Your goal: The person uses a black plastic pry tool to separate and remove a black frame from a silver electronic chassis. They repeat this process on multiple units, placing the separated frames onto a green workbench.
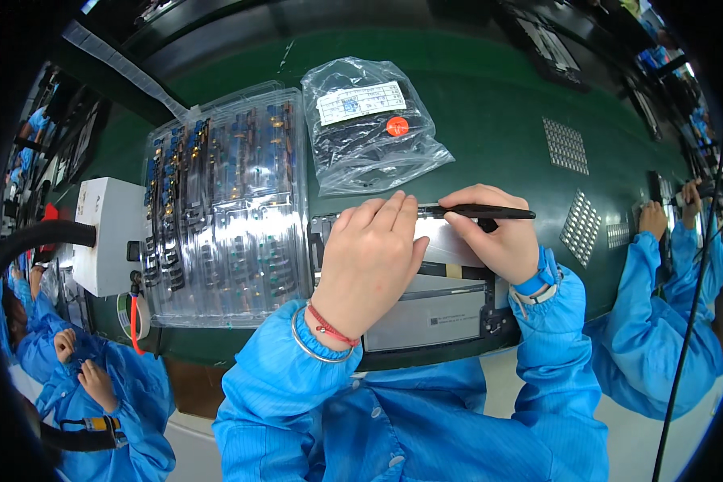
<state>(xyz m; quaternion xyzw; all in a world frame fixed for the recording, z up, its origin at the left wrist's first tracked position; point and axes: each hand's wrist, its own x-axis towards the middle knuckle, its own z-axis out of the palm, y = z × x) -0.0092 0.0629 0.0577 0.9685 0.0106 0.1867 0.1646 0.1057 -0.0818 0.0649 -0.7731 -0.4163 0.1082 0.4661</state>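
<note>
Panel (438, 309), a flat grey assembly, lies on the green bench (490, 120) right before the person, just beside the clear tray (229, 209) of small parts. It looks thin, stiff and fragile, so it is probably best held by its edges, not by the exposed face. Left hand (369, 261) presses flat on it, fingers spread, gripping nothing. Right hand (498, 237) pinches a black stylus (482, 212) held across the panel's top edge.

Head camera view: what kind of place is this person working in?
Most likely an electronics assembly line. The green work surface carries clear trays of small parts, a bagged batch of components, and an opened flat device; a co-worker's blue sleeve shows alongside.
</note>
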